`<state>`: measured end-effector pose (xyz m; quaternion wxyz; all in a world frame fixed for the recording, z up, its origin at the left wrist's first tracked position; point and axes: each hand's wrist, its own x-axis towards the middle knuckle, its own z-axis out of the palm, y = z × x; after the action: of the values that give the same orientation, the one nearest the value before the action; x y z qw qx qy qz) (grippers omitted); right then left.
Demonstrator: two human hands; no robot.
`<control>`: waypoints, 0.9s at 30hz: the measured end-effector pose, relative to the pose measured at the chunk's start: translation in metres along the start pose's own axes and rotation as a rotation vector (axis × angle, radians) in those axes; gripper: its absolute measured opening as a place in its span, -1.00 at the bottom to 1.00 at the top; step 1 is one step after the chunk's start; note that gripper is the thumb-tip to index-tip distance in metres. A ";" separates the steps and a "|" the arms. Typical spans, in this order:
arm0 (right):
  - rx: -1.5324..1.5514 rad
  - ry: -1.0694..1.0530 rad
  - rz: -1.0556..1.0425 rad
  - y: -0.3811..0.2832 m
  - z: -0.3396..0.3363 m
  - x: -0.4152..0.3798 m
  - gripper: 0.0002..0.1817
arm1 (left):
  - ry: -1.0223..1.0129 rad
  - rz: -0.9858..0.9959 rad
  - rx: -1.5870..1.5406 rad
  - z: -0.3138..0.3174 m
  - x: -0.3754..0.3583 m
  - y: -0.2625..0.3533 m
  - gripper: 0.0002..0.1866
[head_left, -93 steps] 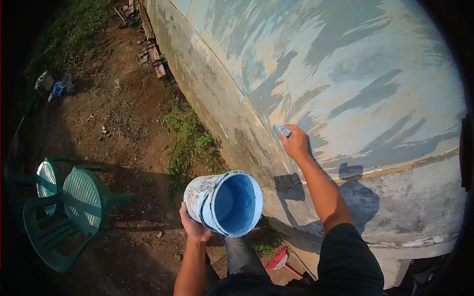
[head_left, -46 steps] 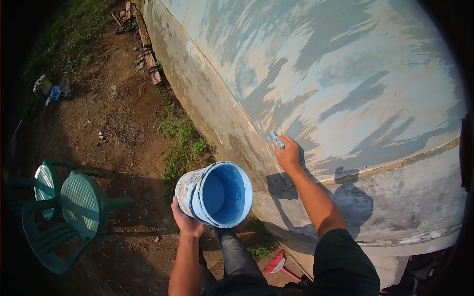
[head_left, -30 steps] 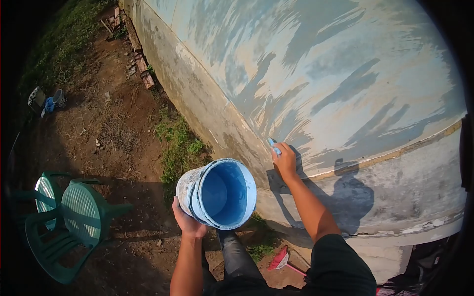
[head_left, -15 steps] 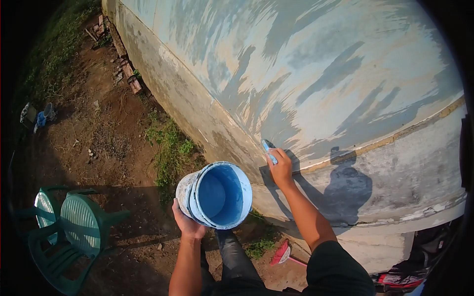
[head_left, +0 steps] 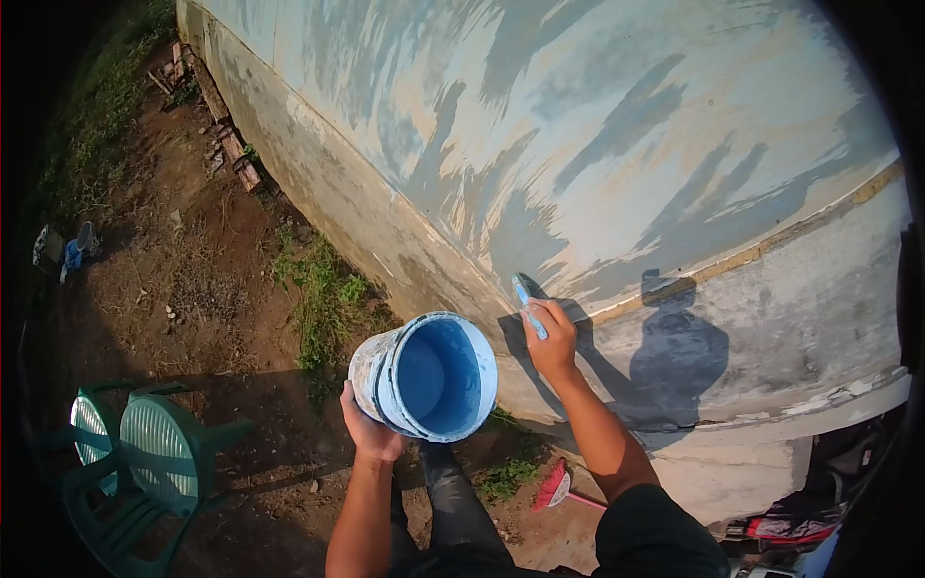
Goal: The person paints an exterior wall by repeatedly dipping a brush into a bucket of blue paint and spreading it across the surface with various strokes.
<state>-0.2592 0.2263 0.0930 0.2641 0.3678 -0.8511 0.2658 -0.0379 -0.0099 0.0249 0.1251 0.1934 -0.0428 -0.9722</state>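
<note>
My left hand (head_left: 371,424) supports a paint-smeared bucket (head_left: 374,378) from its left side and underneath. Blue coats the bucket's inside, and its open mouth tilts up toward me. Up and right of it, my right hand (head_left: 551,337) is closed on the blue handle of a paintbrush (head_left: 533,313). The bristle end lies at the lower edge of the wall's painted part (head_left: 617,154), which carries streaky blue-grey strokes; whether it touches cannot be made out.
Green plastic chairs (head_left: 159,448) stand at the lower left. A red broom (head_left: 554,486) lies near the wall base, right of my legs. Bricks (head_left: 238,159) line the wall's far foot. Weeds (head_left: 323,308) grow beside it. Dark and red items (head_left: 790,525) sit at the lower right.
The brush has turned more upright in my right hand, which has shifted slightly down. The bucket has moved a little to the right. The view of the wall has shifted slightly left and up.
</note>
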 end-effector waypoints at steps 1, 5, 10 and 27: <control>0.005 -0.105 0.061 0.010 0.016 -0.013 -0.83 | -0.005 -0.005 -0.009 -0.001 0.000 -0.002 -0.20; 0.071 -0.307 0.253 0.029 0.021 -0.011 -0.83 | -0.054 -0.033 -0.014 -0.002 0.001 -0.006 -0.21; -0.067 0.128 0.026 0.000 -0.061 0.041 -0.83 | -0.056 -0.050 0.011 -0.003 0.001 -0.006 -0.21; -0.332 0.204 -0.094 -0.017 -0.078 0.018 -0.79 | 0.003 -0.072 0.034 -0.002 -0.002 0.002 -0.20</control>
<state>-0.2372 0.2582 0.1652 0.4180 0.3297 -0.8341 0.1448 -0.0348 -0.0114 0.0239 0.0870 0.1985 -0.0523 -0.9748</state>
